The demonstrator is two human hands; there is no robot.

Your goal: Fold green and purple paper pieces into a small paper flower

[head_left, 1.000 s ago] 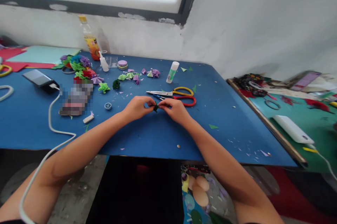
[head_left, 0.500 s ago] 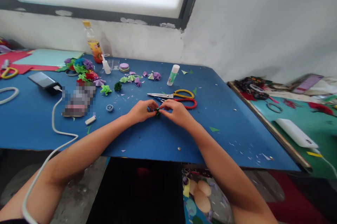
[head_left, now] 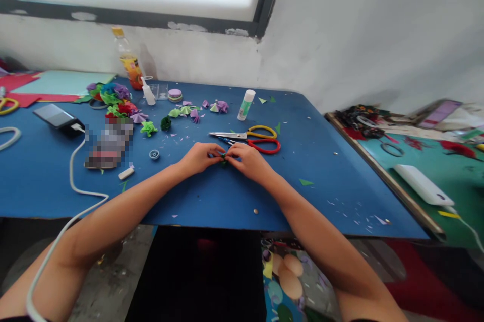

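My left hand (head_left: pixel 199 156) and my right hand (head_left: pixel 247 159) meet at the middle of the blue table (head_left: pixel 234 196). Their fingertips pinch a small dark green folded paper piece (head_left: pixel 224 160) between them, just above the tabletop. Most of the piece is hidden by my fingers. Right behind my hands lie yellow-handled scissors (head_left: pixel 249 133) and red-handled scissors (head_left: pixel 260 145), side by side.
A glue stick (head_left: pixel 245 104) stands behind the scissors. Folded paper flowers (head_left: pixel 117 100), a small glue bottle (head_left: pixel 147 91), a drink bottle (head_left: pixel 127 58), a phone (head_left: pixel 55 116) with a white cable (head_left: pixel 73 171), and paper scraps lie at the left. A second cluttered green table (head_left: pixel 427 171) is at the right.
My hands stay together at the same spot, fingers shifting slightly on the green piece. The view wobbled a little.
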